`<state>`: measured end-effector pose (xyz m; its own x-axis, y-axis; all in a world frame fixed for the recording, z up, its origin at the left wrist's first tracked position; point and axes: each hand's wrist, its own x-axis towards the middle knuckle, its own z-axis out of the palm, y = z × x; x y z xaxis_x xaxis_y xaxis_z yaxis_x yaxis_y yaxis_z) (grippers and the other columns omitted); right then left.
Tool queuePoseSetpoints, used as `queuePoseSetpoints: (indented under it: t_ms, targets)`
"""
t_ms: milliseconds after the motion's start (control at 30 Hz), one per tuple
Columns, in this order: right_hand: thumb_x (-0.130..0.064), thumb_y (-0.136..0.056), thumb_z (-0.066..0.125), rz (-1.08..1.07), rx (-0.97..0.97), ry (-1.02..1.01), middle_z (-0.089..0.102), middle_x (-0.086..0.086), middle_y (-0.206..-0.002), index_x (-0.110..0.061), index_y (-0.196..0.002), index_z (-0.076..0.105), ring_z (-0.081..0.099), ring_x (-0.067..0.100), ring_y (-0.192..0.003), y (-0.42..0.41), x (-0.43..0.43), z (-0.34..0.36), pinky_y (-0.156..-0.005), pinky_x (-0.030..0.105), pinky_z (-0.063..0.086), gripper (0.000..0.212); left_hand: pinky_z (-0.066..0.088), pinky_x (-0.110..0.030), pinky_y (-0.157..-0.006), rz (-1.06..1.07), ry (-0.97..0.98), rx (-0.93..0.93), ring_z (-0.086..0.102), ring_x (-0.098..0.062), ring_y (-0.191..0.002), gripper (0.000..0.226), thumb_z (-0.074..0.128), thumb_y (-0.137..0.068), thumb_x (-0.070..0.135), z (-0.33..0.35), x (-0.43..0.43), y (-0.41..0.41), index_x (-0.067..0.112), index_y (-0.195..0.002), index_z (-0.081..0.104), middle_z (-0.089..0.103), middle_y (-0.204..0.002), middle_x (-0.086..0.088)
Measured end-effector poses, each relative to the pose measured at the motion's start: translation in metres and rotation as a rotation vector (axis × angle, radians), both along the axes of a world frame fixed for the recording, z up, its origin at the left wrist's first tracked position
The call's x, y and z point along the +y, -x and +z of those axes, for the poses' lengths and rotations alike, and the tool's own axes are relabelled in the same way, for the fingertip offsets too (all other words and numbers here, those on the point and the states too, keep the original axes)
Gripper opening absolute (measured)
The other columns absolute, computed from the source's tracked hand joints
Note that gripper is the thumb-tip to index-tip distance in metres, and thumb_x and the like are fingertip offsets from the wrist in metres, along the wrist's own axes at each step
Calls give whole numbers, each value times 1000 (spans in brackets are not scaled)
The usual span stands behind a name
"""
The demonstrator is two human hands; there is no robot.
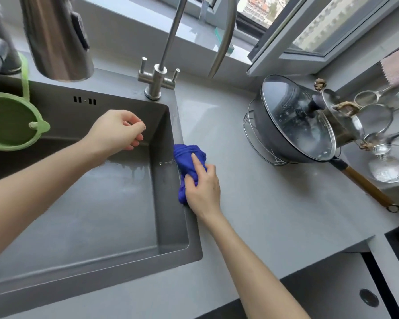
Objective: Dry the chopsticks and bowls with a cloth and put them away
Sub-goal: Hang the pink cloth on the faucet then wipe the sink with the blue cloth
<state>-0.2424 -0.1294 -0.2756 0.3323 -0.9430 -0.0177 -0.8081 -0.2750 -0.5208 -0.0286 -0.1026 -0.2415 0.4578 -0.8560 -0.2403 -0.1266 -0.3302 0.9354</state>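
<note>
A crumpled blue cloth (186, 160) lies on the right rim of the grey sink (166, 215), and my right hand (203, 187) grips it from the counter side with the forefinger stretched over it. My left hand (119, 128) hovers over the sink basin, fingers loosely curled, with nothing in it. No chopsticks or bowls show in this view.
A steel tap (156, 81) stands behind the sink. A green strainer (9, 125) hangs at the sink's left. On the counter at right, a lidded pan (295, 120) leans in a wire rack, its wooden handle (366, 187) pointing toward me. Mesh skimmers (387, 166) lie beyond it.
</note>
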Motion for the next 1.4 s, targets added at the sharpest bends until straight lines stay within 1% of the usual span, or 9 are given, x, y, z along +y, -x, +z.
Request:
queuePoseSetpoints:
  t_ms: [100,167,233,333,467,533,967,1167,1400]
  targets:
    - [-14,-90,49,-79,-457,-269,57,-3,-121,-24,-134,51,57,11,-104,19,-8,31,-90,26,44,45,54,-30,-71,11,-10,-2,63,-20,-72,16,50,-92,14,1,-2,-5,8,-94,66,68,-83,-11]
    - [-19,-83,50,-235,-574,-271,65,-1,-105,-21,-115,61,59,19,-93,52,-26,43,-78,32,45,33,54,-29,-70,13,-25,7,63,-21,-73,16,50,-92,14,2,-4,-8,9,-93,66,68,-83,-11]
    - [-30,-80,53,-430,-414,-222,60,3,-95,-23,-108,60,54,24,-90,89,-46,50,-76,34,42,30,55,-28,-69,4,-39,2,64,-21,-75,16,50,-92,14,5,-8,-11,9,-94,66,68,-84,-11]
    - [-37,-91,48,-549,146,-13,42,12,-140,-26,-146,32,47,32,-122,132,-63,45,-98,40,37,58,55,-27,-68,-9,-43,6,64,-20,-74,16,51,-92,15,9,-14,-12,10,-96,66,68,-83,-9]
    - [-55,-90,47,-360,324,4,13,13,-159,-32,-148,26,19,34,-142,114,-57,0,-112,43,23,66,55,-26,-68,-15,-38,12,64,-19,-76,16,52,-92,19,11,-22,-13,12,-97,65,68,-83,-8]
    - [-56,-86,42,-348,373,69,15,16,-158,-28,-146,32,16,42,-140,102,-61,-16,-114,47,23,68,55,-26,-69,-14,-44,15,64,-20,-76,16,52,-92,20,9,-26,-14,12,-97,65,68,-83,-8]
    - [-4,-87,47,280,163,178,32,3,-154,-25,-133,54,24,32,-142,-80,-198,-10,-111,31,23,51,54,-26,-67,63,-110,-22,65,-19,-73,15,51,-92,16,-24,-35,-34,12,-94,65,69,-82,-7]
    - [-6,-74,35,731,42,249,47,-2,-141,-20,-113,71,41,38,-133,-30,-123,-16,-105,37,37,55,53,-26,-65,82,-141,-84,62,-18,-69,16,49,-92,13,-25,-24,-39,11,-93,64,67,-78,-6]
    - [2,-72,41,757,60,174,46,-6,-142,-23,-114,70,33,24,-138,49,-29,-15,-104,39,36,58,52,-27,-64,42,-169,-128,61,-20,-69,17,48,-90,10,-19,17,-29,12,-85,64,67,-76,-8]
